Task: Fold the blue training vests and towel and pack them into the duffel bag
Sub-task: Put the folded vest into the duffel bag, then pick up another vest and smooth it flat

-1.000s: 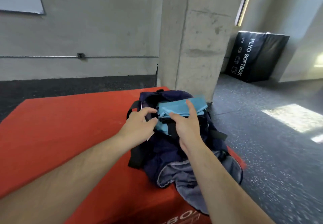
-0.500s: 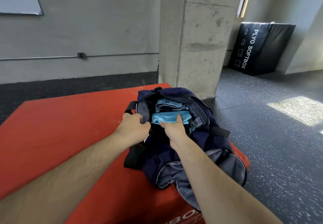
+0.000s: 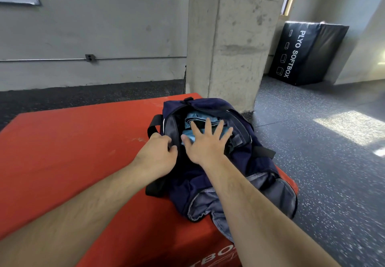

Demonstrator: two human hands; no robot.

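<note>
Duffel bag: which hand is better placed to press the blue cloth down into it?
Right, likely. The right hand lies spread flat on the blue cloth inside the duffel bag; the left hand holds the bag's rim open beside it.

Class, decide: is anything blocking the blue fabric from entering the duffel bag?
Nothing visible. The blue fabric lies inside the open duffel bag, under the flat right hand; the left hand grips the bag's edge.

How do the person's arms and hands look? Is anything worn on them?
The left hand and right hand are bare: no gloves, rings or watch show. The left forearm and right forearm are bare too, lightly haired; no sleeve is in view.
</note>
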